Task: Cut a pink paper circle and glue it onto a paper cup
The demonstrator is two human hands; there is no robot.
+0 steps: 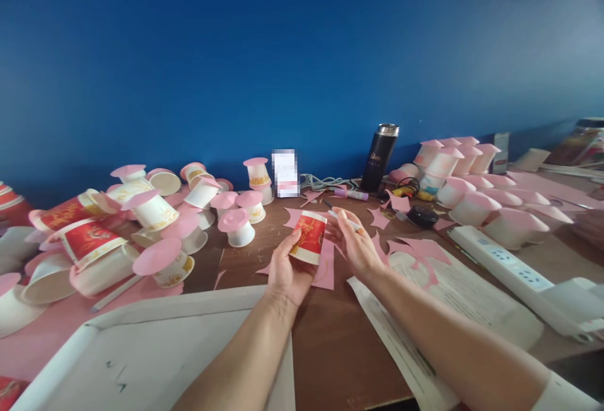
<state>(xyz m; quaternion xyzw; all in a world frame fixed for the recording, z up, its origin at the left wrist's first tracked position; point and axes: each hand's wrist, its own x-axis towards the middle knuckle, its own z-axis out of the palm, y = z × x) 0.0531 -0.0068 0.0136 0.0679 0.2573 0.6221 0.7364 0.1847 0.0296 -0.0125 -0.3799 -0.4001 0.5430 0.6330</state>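
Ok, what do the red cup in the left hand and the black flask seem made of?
The red cup looks like printed paper, faintly glossy: gold pattern on red, white edges. The black flask is probably smooth, coated metal, given its shiny silver rim; the body could be plastic.

A black flask (379, 158) stands near a wall (302, 58).
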